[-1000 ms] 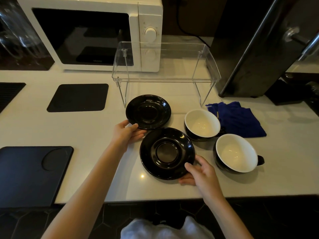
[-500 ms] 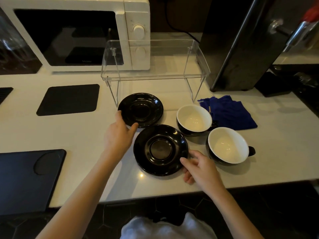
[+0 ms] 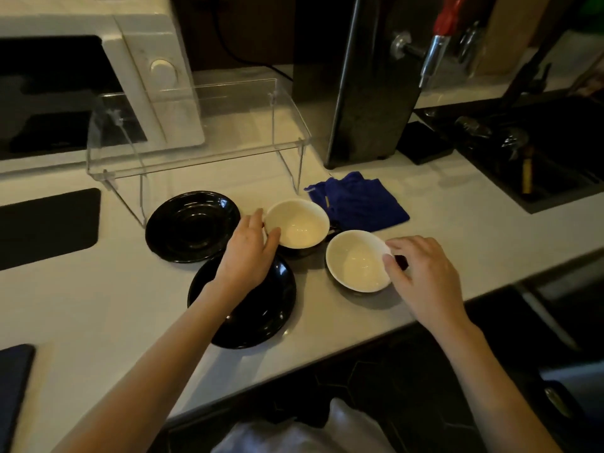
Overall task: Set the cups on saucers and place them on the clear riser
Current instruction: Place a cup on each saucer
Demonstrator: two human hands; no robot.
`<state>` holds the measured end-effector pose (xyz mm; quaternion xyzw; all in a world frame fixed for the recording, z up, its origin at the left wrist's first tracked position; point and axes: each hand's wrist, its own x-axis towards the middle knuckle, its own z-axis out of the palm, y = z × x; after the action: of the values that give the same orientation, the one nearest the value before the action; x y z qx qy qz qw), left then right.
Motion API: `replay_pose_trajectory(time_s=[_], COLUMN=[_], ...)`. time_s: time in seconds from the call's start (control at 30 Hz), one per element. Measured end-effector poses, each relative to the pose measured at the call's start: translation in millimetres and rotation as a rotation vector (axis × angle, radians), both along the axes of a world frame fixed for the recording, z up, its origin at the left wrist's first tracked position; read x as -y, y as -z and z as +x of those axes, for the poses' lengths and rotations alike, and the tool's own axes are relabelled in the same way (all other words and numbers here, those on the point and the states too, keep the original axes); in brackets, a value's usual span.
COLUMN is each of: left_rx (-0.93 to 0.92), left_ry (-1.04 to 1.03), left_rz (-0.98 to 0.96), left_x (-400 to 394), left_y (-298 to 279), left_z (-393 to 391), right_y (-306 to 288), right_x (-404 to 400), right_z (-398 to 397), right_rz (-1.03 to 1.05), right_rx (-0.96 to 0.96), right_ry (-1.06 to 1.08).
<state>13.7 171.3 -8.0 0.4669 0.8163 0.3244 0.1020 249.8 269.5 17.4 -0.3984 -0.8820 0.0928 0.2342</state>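
Two black saucers lie on the white counter: the far saucer (image 3: 191,225) sits below the clear riser (image 3: 196,138), and the near saucer (image 3: 261,308) is partly under my left forearm. Two cups, black outside and white inside, stand to their right. My left hand (image 3: 246,253) grips the left rim of the far cup (image 3: 299,227), thumb at the lip. My right hand (image 3: 421,276) touches the right rim of the near cup (image 3: 356,261), fingers curled over its black handle. Both cups rest on the counter.
A folded blue cloth (image 3: 359,204) lies just behind the cups. A white microwave (image 3: 98,89) stands behind the riser, and a tall black appliance (image 3: 369,80) to its right. A dark sink (image 3: 539,148) is at far right. Black mats (image 3: 45,227) lie at left.
Both hands left the saucers and moved right. The left hand now holds the far cup's rim, and the right hand has reached the near cup's handle side. The camera view shifted right.
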Motion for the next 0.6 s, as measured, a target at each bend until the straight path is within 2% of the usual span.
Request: replay_pose_trajectory(time_s=[0.13,0.23,0.33,0.47,0.6], left_rx=[0.187,0.614,0.944,1.097,1.101], left_ry=[-0.003,-0.05,-0.058,-0.088,-0.203], left_rz=[-0.112,-0.122,-0.13,-0.083,0.001], left_x=[-13,-18,-17,-15,-16], left_y=[-6,-11,-15,-14,-9], left_z=[-10,-20,-27,-27,-19], right_y=[24,33,34,34,37], right_x=[-17,-23,-26,-28,-29], right_z=[9,12,12,8,4], right_rz=[-0.198,-0.477,-0.596,-0.543,-0.495], right_rx=[0.037,-0.059,-0.178,-0.267,-0.324], right_ry=[0.108,0.101,0.083,0.097,0.104])
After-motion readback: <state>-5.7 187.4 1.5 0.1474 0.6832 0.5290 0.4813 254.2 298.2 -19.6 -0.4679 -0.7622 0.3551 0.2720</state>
